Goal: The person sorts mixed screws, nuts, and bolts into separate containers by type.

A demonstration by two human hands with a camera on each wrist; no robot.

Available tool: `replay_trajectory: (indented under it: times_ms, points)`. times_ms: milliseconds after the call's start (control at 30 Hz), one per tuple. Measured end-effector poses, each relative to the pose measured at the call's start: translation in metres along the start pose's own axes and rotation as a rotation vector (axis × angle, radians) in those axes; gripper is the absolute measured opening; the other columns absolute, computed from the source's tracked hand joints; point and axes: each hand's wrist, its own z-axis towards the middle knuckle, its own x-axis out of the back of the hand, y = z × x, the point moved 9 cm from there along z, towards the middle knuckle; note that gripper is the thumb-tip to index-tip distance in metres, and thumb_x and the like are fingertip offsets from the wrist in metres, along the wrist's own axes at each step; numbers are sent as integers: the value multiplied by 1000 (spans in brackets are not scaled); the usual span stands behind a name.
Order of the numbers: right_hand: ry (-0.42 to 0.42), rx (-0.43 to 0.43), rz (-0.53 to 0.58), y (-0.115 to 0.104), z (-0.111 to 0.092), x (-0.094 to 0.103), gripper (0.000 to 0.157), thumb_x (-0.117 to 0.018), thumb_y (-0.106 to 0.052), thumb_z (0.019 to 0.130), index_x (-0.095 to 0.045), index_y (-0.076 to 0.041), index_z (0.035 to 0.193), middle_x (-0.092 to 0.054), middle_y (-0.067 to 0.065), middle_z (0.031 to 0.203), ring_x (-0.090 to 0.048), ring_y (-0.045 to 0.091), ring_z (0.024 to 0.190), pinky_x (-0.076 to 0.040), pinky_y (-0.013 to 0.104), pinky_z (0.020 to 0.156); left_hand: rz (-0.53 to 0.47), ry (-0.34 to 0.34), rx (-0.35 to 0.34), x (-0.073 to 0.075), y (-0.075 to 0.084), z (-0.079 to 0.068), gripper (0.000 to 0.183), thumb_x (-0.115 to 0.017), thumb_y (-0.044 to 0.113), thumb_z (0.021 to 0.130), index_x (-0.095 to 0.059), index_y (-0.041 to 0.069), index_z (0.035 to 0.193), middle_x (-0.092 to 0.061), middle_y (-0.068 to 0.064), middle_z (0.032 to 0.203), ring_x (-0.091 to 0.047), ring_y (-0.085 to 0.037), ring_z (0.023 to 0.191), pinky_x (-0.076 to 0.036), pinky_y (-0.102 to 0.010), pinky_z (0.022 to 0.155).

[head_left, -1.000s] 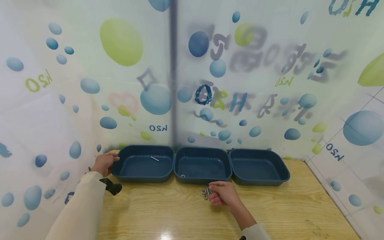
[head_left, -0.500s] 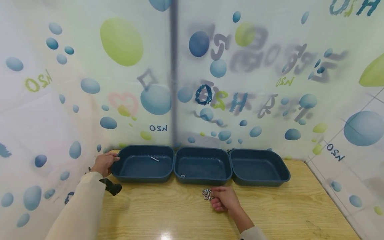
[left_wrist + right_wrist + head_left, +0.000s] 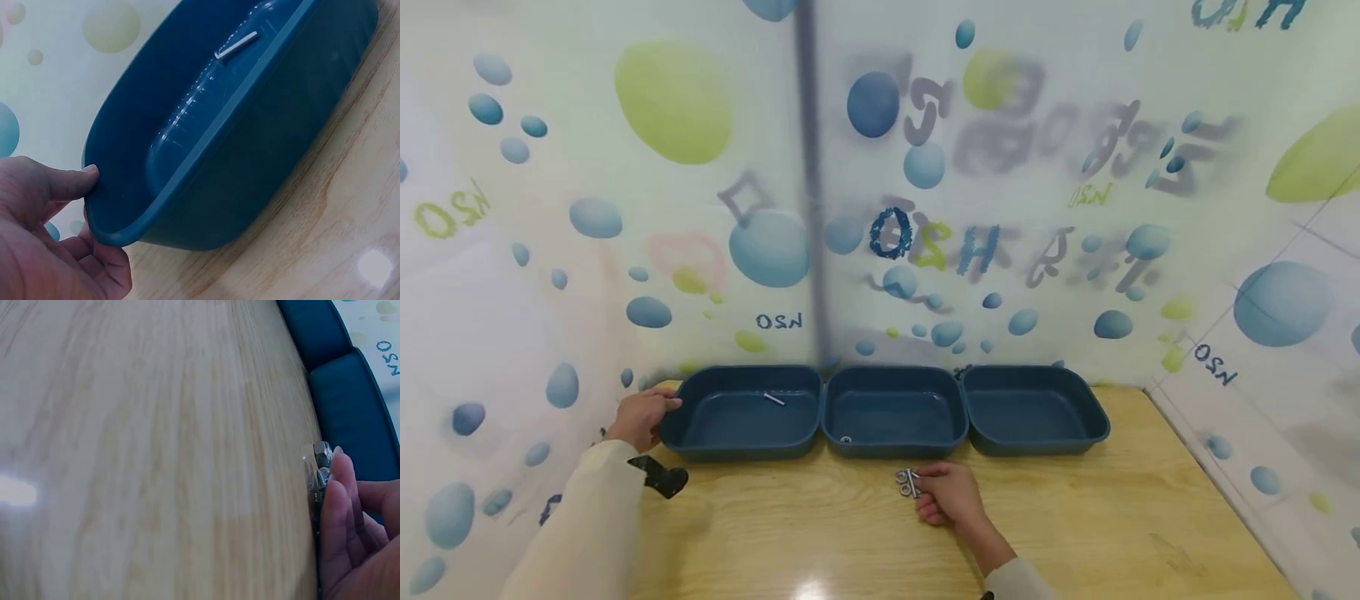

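Observation:
My left hand [image 3: 642, 418] pinches the left end of the left blue tray [image 3: 737, 454], thumb at the rim and the other fingers outside in the left wrist view. Inside that tray lies a silver bolt [image 3: 237, 46]. In front of the middle blue tray [image 3: 895, 451], my right hand [image 3: 951, 495] has bent fingers right at a small group of hardware. The group holds a silver bolt [image 3: 912, 483] and hex nuts [image 3: 905, 490]; the fingertips partly cover it. I cannot tell whether they grip a bolt. One small nut [image 3: 846, 439] sits in the middle tray's front left corner.
A right blue tray [image 3: 1037, 447] completes the row along the back of the wooden table [image 3: 820, 533]. Behind the row stands a patterned wall covering [image 3: 790, 333]. A black strap-like piece [image 3: 658, 477] sticks out by the left wrist, over the table.
My right hand has come down from near the middle tray's front edge, back toward me, to the bolts and nuts. The head view has shifted slightly; my left hand stays on its tray.

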Motion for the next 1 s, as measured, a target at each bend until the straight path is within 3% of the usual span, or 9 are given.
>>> replay_trajectory:
  times_ms: [133, 267, 433, 767, 1000]
  points:
    - [13, 16, -44, -2, 2, -3, 18, -66, -4, 87, -67, 5, 103, -63, 3, 53, -57, 7, 40, -47, 25, 38, -6, -3, 3, 6, -4, -1, 45, -51, 13, 100, -42, -2, 141, -47, -22, 129, -49, -23, 86, -45, -29, 62]
    - [29, 15, -74, -2, 2, -2, 16, -65, -3, 87, -68, 4, 101, -63, 4, 54, -57, 8, 40, -48, 26, 39, -20, -1, -10, 7, -3, -3, 44, -53, 11, 99, -44, -2, 140, -58, -9, 104, -50, -18, 74, -44, -31, 60]
    - [32, 9, -66, -1, 2, 0, 16, -64, -3, 87, -69, 4, 101, -64, 4, 55, -58, 8, 41, -48, 26, 39, -23, 0, -20, 3, 1, -7, 44, -52, 10, 99, -44, -3, 140, -56, 5, 83, -49, -15, 67, -42, -31, 58]
    - [31, -7, -27, -6, -2, 3, 20, -64, -4, 88, -68, 6, 105, -64, 4, 54, -60, 9, 42, -47, 25, 39, -25, 25, -1, 2, 3, -4, 41, -54, 10, 98, -47, -1, 137, -57, -4, 98, -49, -16, 73, -43, -31, 61]
    - [-2, 52, -31, -26, -5, -4, 19, -66, -6, 89, -69, 6, 103, -64, 3, 56, -58, 7, 43, -48, 25, 40, -13, 33, 6, 4, 2, -3, 40, -53, 10, 98, -47, -1, 136, -57, -12, 109, -50, -18, 76, -44, -31, 61]
